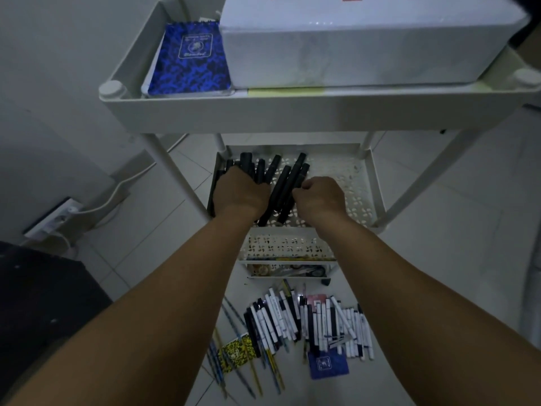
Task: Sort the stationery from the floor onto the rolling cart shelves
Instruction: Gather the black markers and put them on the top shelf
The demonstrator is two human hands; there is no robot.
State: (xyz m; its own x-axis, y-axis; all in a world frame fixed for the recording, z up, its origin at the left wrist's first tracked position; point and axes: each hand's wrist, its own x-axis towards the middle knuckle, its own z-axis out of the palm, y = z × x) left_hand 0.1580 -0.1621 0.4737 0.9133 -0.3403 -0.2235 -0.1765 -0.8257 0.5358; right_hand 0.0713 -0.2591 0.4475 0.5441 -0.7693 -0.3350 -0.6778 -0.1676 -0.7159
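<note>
Both my hands reach into the middle shelf (358, 186) of the white rolling cart. My left hand (238, 191) lies over a bunch of black markers (285, 186) at the shelf's left side, fingers curled around some of them. My right hand (320, 197) is closed against the right edge of the same marker bunch. On the floor below lies a pile of white and black pens (310, 323), several pencils (231, 364), a small yellow patterned notebook (237, 351) and a small blue notebook (328, 363).
The top shelf (263, 109) holds a blue patterned notebook (190, 60) and a large white box (366, 45). A lower shelf (288, 247) holds small items. A wall socket with cables (58, 218) is at the left, beside a dark object (38, 303).
</note>
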